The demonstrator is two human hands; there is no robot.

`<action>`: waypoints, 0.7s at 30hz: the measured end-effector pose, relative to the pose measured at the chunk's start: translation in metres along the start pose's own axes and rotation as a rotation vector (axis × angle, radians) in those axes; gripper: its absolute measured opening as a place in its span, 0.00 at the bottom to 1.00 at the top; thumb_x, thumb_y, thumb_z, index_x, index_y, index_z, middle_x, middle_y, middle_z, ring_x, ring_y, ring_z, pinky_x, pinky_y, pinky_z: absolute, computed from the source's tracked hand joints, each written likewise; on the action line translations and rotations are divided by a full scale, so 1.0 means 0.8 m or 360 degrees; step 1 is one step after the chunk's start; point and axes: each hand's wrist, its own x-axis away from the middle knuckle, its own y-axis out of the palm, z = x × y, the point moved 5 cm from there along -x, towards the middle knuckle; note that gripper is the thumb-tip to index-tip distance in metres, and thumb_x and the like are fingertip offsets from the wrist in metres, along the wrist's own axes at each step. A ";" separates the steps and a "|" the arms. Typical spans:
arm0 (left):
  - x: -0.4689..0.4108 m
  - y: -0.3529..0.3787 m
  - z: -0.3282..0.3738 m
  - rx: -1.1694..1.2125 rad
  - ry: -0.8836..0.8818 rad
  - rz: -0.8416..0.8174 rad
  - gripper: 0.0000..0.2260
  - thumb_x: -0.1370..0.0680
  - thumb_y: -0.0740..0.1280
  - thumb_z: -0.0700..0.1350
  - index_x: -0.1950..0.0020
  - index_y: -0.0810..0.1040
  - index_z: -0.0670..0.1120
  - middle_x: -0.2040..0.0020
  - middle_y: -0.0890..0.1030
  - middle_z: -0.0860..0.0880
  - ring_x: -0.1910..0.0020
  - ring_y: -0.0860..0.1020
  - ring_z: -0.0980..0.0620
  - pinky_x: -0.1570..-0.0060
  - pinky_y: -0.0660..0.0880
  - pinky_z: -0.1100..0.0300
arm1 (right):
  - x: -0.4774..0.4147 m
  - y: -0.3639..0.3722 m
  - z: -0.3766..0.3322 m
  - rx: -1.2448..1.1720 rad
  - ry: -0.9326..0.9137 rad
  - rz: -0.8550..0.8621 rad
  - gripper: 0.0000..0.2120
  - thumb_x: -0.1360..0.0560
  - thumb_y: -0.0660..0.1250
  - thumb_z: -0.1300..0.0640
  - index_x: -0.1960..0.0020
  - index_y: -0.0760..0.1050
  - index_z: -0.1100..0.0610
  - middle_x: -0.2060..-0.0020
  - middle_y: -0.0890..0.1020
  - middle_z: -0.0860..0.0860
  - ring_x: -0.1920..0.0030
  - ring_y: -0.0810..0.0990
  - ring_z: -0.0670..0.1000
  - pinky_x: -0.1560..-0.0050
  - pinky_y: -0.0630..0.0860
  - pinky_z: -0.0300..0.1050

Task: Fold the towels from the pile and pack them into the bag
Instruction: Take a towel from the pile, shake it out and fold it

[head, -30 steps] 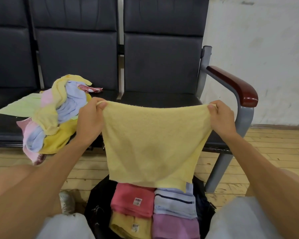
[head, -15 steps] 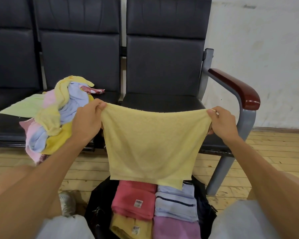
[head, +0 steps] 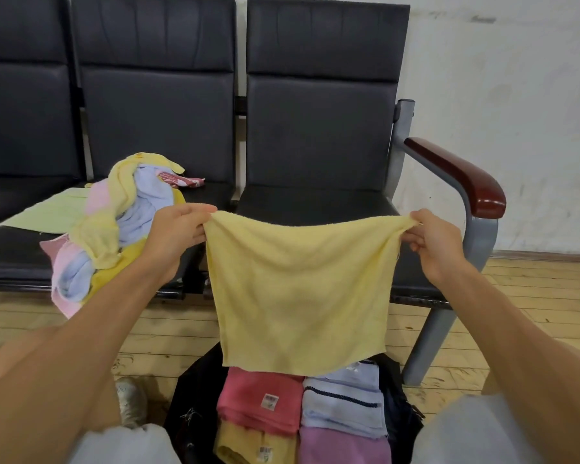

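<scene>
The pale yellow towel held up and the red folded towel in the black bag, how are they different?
The pale yellow terry towel hangs spread open; the red folded towel lies packed in the black bag.
The left hand and right hand pinch the yellow towel's top corners; no hand holds the red one.
The red towel shows a small label; the yellow shows none.
Both are soft cloth towels.

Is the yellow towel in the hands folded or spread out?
Spread out: the yellow towel hangs flat, its top corners pinched by the left hand and the right hand.
</scene>
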 end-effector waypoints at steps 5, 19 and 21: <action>-0.006 -0.007 0.000 -0.0107 0.0094 0.0152 0.10 0.22 0.67 0.40 0.42 0.81 0.44 0.52 0.82 0.51 0.52 0.79 0.57 0.56 0.76 0.66 | -0.003 -0.002 0.012 -0.0096 0.0108 -0.0069 0.11 0.27 0.74 0.56 0.47 0.79 0.57 0.47 0.82 0.54 0.45 0.81 0.53 0.47 0.78 0.46; -0.001 -0.017 0.010 -0.1032 0.0480 0.0268 0.12 0.21 0.66 0.39 0.38 0.80 0.41 0.42 0.81 0.40 0.42 0.79 0.46 0.43 0.68 0.62 | 0.010 0.002 -0.016 0.0896 -0.0592 0.0021 0.12 0.27 0.73 0.58 0.44 0.82 0.57 0.54 0.81 0.48 0.57 0.78 0.43 0.44 0.75 0.40; 0.001 -0.015 0.013 -0.1138 0.0628 0.0301 0.11 0.21 0.65 0.40 0.41 0.81 0.40 0.47 0.83 0.40 0.48 0.80 0.45 0.48 0.68 0.62 | 0.014 0.003 -0.021 0.1071 -0.0732 0.0072 0.10 0.27 0.74 0.58 0.46 0.83 0.58 0.58 0.80 0.47 0.62 0.76 0.40 0.53 0.72 0.31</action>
